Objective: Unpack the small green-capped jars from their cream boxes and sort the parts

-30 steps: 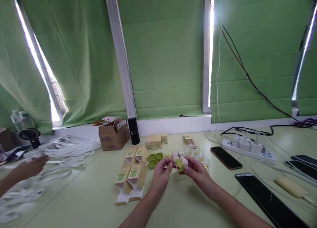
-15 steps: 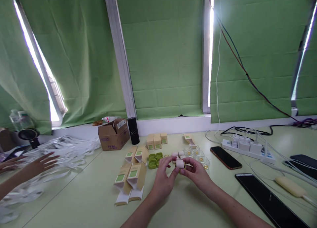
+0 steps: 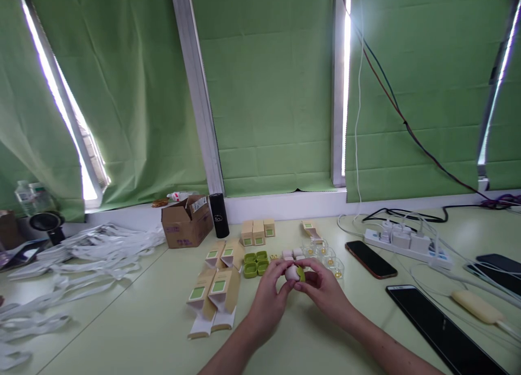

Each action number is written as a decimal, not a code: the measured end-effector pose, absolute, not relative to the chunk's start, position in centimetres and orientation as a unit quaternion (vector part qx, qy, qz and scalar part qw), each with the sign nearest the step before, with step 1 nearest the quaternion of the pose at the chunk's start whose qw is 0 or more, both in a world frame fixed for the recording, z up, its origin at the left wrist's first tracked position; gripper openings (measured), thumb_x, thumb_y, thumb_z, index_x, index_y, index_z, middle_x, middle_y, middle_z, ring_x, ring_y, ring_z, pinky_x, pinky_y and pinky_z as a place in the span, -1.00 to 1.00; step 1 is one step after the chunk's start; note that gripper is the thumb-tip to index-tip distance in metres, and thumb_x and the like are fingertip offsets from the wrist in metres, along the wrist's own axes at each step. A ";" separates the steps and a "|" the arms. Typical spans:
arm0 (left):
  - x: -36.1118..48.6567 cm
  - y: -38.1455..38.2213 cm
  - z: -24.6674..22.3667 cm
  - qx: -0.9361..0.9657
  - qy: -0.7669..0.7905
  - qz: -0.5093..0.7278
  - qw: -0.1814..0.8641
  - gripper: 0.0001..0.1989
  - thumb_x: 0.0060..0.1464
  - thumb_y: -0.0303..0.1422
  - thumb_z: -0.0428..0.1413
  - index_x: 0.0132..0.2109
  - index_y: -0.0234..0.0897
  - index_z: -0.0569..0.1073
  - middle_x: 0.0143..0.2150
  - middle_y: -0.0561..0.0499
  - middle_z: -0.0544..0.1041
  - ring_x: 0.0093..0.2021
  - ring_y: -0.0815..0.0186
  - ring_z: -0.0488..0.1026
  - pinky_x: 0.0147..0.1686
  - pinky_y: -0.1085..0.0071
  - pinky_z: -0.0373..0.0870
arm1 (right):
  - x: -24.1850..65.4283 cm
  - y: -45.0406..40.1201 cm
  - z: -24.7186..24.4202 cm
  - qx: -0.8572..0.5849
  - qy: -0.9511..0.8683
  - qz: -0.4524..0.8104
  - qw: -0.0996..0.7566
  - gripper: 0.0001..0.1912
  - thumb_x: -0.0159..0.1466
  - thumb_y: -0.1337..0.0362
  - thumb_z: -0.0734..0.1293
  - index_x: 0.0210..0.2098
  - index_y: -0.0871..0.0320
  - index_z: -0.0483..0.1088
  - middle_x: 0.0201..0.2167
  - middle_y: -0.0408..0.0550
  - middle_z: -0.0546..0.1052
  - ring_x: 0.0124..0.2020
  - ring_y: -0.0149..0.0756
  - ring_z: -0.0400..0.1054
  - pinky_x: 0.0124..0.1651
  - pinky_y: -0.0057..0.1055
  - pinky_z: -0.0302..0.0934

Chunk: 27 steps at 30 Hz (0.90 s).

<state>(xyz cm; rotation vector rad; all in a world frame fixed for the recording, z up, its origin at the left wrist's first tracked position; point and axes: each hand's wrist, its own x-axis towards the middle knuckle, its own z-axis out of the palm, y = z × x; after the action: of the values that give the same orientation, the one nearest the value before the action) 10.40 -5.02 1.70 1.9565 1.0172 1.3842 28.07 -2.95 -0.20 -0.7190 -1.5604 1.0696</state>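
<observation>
A small pale pink piece is held between my two hands near the middle of the table. My left hand is closed on its left side. At the right, my right hand pinches a small green part that touches the pink piece. Just behind my fingers lie more pink pieces. Several green square cups stand left of them, with tiny yellowish bits between. Clear round pieces with gold centres sit to the right.
Open beige cartons stand on the left, small closed boxes behind. Farther off are a cardboard box and a black cylinder. White ribbons spread far left. Phones, a power strip and cables lie right.
The pink piece has been turned between my fingers, and the green part now shows on its right side. The other person's hands have left the ribbons at the far left.
</observation>
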 end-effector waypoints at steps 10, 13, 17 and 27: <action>9.9 -5.1 0.9 0.767 0.393 0.490 0.130 -0.64 0.31 -0.43 0.07 0.19 -0.11 0.49 0.13 -0.17 0.47 0.15 0.07 0.45 0.16 0.07 0.44 | 28.3 -3.0 -0.5 -0.271 -0.656 0.442 0.548 -0.54 0.26 0.01 0.48 0.08 0.00 0.46 0.11 0.04 0.46 -0.06 -0.17 0.49 0.05 -0.16 0.45; 9.8 -5.0 0.7 0.773 0.394 0.489 0.092 -0.63 0.32 -0.43 0.06 0.21 -0.11 0.47 0.12 -0.17 0.47 0.15 0.07 0.45 0.15 0.06 0.46 | 28.4 -3.0 -0.5 -0.278 -0.673 0.427 0.536 -0.57 0.33 0.00 0.41 0.13 -0.02 0.45 0.16 0.06 0.44 0.05 -0.13 0.47 0.09 -0.15 0.46; 9.7 -4.7 0.3 0.778 0.394 0.487 0.056 -0.60 0.33 -0.44 0.04 0.25 -0.10 0.43 0.11 -0.17 0.46 0.13 0.06 0.46 0.13 0.05 0.48 | 28.6 -3.3 0.0 -0.317 -0.710 0.350 0.523 -0.58 0.36 0.01 0.37 0.16 -0.04 0.47 0.16 0.07 0.48 0.03 -0.13 0.46 -0.04 -0.22 0.49; 9.9 -5.4 0.5 0.807 0.381 0.452 0.002 -0.57 0.32 -0.51 0.03 0.28 -0.13 0.39 0.12 -0.20 0.43 0.14 0.05 0.45 0.12 0.06 0.49 | 28.7 -3.6 0.5 -0.360 -0.728 0.291 0.507 -0.55 0.39 -0.04 0.31 0.13 0.05 0.50 -0.19 0.06 0.64 -0.31 -0.16 0.49 -0.26 -0.21 0.43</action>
<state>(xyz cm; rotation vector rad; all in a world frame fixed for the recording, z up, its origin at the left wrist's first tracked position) 9.92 -5.36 0.53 2.5317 1.1957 1.4170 28.71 -3.61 0.53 -0.8669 -1.7542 0.7005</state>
